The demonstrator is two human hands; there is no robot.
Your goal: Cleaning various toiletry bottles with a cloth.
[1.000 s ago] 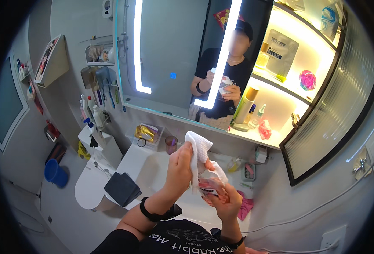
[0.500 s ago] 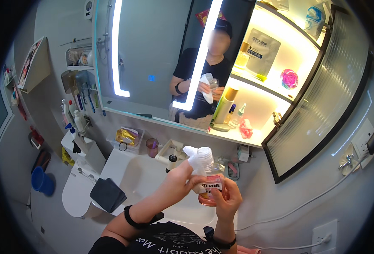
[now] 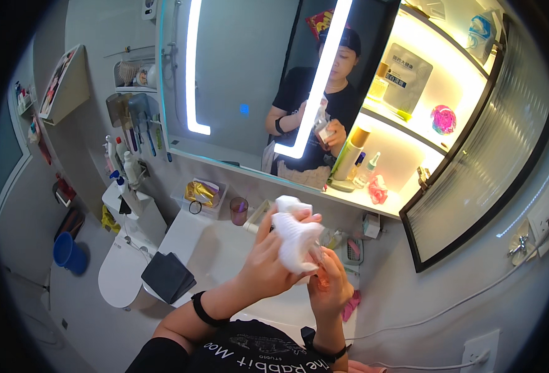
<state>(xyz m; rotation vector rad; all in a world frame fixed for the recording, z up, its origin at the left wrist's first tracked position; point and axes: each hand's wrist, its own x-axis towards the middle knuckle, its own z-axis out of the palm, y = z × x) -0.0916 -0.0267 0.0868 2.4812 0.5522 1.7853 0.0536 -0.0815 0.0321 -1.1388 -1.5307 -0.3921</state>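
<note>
Over the washbasin (image 3: 218, 248), my left hand (image 3: 265, 264) is closed on a white cloth (image 3: 296, 239), pressing it against a clear mouthwash bottle with pink-orange liquid (image 3: 321, 281). The cloth covers the upper part of the bottle. My right hand (image 3: 331, 292) wraps round the lower part, and the bottle is tilted. Fingers and cloth hide most of its label. In the mirror (image 3: 237, 74), both of my hands show around the bottle.
To the right, a lit cabinet (image 3: 405, 155) holds bottles and a pouch, its ribbed glass door (image 3: 473, 168) swung out. A purple cup (image 3: 239, 211) and a clear box (image 3: 203, 198) stand on the basin's back edge. Dark folded cloths (image 3: 167, 278) lie at left, beside the toilet (image 3: 122, 273).
My left hand has brought the cloth over the bottle's upper part, where the neck showed before. The bottle has turned, so its label faces me less. The view has shifted slightly.
</note>
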